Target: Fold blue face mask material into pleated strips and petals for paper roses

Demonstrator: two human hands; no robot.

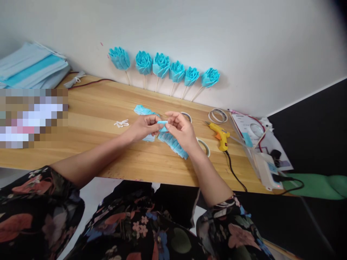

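Observation:
Between my two hands is a small folded piece of blue mask fabric (163, 126), pinched at both sides. My left hand (146, 127) grips its left end between thumb and fingers. On its right end, my right hand (181, 129) has thumb and forefinger closed. Just below my right hand lies a row of folded blue pieces (172, 144) on the wooden table. Another row of blue pieces (145, 109) lies behind my left hand. A few small white strips (121, 123) are scattered to the left.
Several blue fabric roses (161, 65) on sticks lean against the wall. Blue masks (29, 68) are stacked at the left. Rightward are tape rolls (217, 116), a yellow glue gun (221, 136) with a black cord, and a white power strip (267, 169) near the table (89, 119) edge.

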